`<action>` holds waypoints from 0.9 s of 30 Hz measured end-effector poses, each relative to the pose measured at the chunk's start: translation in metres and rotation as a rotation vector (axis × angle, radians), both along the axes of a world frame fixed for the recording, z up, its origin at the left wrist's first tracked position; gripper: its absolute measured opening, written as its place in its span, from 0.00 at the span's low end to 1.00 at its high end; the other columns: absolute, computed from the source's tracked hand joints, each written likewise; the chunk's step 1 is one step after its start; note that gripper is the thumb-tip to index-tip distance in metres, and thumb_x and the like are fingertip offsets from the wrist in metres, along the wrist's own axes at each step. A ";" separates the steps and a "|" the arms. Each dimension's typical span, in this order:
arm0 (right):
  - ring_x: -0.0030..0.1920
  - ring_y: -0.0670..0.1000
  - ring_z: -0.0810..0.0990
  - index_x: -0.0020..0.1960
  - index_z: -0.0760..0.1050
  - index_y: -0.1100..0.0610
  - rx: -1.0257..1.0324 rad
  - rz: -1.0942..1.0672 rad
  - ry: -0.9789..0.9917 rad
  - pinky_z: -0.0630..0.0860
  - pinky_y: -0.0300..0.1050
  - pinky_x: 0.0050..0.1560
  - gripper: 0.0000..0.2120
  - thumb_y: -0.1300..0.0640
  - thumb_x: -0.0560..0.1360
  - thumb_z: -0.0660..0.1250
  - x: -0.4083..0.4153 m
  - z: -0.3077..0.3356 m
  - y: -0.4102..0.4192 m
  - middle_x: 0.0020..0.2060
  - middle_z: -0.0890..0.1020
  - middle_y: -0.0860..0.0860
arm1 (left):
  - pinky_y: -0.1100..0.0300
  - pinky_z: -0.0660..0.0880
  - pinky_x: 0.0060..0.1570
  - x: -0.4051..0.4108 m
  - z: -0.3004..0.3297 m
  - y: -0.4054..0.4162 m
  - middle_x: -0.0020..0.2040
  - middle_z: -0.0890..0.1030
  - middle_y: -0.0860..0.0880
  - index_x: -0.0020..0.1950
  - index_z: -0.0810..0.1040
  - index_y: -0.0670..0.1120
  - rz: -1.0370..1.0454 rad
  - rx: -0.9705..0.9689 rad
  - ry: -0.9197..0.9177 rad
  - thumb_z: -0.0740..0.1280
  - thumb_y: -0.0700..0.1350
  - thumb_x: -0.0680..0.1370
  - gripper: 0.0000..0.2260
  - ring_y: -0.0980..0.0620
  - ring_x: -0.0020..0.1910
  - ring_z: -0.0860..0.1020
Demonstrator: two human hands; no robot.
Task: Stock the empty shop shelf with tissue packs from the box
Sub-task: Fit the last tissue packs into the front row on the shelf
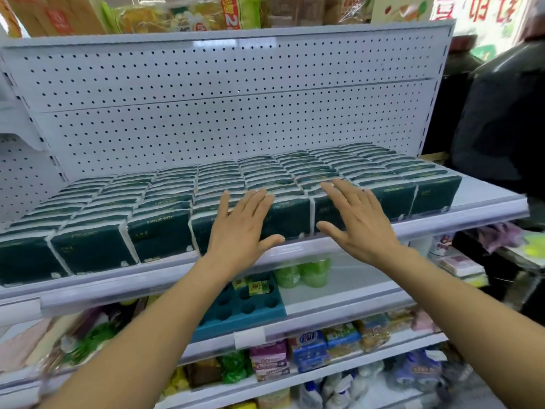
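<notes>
Along the white shelf (486,208), dark green tissue packs (97,246) run in tight glossy rows from the left end to bare space at the right lip. We lay our left hand (239,225) and right hand (356,219) flat, fingers straight, against the front packs beneath the perforated back panel (224,113).

Both bare forearms are reaching up from six o'clock toward twelve. The left hand (240,224) is lying flat, palm down, fingers straight and together, thumb sticking out toward three o'clock. The right hand (358,219) is spreading its straight fingers toward eleven o'clock, thumb pointing at nine.
</notes>
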State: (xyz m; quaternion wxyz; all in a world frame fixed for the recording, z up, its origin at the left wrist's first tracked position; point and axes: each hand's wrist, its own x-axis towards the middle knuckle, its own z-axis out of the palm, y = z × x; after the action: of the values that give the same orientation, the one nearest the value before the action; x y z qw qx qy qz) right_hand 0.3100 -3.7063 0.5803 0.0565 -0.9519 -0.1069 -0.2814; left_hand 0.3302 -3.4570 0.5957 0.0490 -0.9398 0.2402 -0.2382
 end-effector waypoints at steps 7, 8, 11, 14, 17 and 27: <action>0.77 0.53 0.55 0.78 0.57 0.52 0.341 -0.090 -0.023 0.55 0.52 0.74 0.32 0.41 0.79 0.59 0.003 -0.001 -0.130 0.77 0.59 0.52 | 0.47 0.37 0.76 0.014 0.001 -0.096 0.81 0.47 0.52 0.80 0.45 0.51 -0.084 -0.096 0.010 0.52 0.68 0.78 0.37 0.53 0.80 0.46; 0.77 0.51 0.53 0.78 0.56 0.51 0.393 -0.102 -0.007 0.53 0.51 0.74 0.32 0.40 0.79 0.57 0.007 -0.001 -0.148 0.77 0.58 0.51 | 0.47 0.38 0.77 0.018 0.002 -0.113 0.81 0.47 0.52 0.80 0.45 0.51 -0.088 -0.102 0.012 0.52 0.68 0.78 0.37 0.53 0.80 0.46; 0.77 0.51 0.52 0.78 0.54 0.51 0.531 -0.103 0.034 0.52 0.54 0.76 0.32 0.39 0.79 0.55 0.021 0.005 -0.200 0.77 0.57 0.51 | 0.48 0.38 0.77 0.034 0.003 -0.167 0.81 0.45 0.52 0.81 0.43 0.50 -0.097 -0.107 0.027 0.53 0.69 0.78 0.39 0.53 0.79 0.45; 0.77 0.51 0.53 0.78 0.52 0.53 0.698 -0.103 0.090 0.53 0.52 0.76 0.31 0.40 0.80 0.55 0.040 0.016 -0.240 0.78 0.56 0.50 | 0.49 0.38 0.77 0.047 0.003 -0.211 0.81 0.44 0.51 0.81 0.41 0.48 -0.073 -0.091 0.038 0.54 0.69 0.77 0.42 0.53 0.79 0.44; 0.78 0.49 0.51 0.80 0.49 0.52 0.929 -0.122 0.255 0.50 0.50 0.76 0.38 0.32 0.77 0.50 0.060 0.022 -0.266 0.79 0.52 0.48 | 0.50 0.43 0.78 0.056 0.000 -0.234 0.81 0.45 0.51 0.81 0.42 0.48 -0.044 -0.037 0.048 0.54 0.69 0.77 0.41 0.52 0.80 0.46; 0.72 0.54 0.66 0.75 0.63 0.51 1.357 -0.061 0.523 0.59 0.54 0.75 0.38 0.28 0.75 0.46 0.101 0.005 -0.269 0.73 0.68 0.48 | 0.51 0.44 0.78 0.057 0.013 -0.248 0.81 0.47 0.51 0.81 0.46 0.50 0.017 0.030 0.155 0.55 0.71 0.75 0.41 0.53 0.79 0.48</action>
State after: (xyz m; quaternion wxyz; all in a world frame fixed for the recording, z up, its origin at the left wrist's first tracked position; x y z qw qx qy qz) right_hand 0.4112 -3.9755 0.5856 0.6502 -0.7460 0.1349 -0.0503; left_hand 0.3873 -3.7053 0.6084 0.0464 -0.9566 0.2388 -0.1606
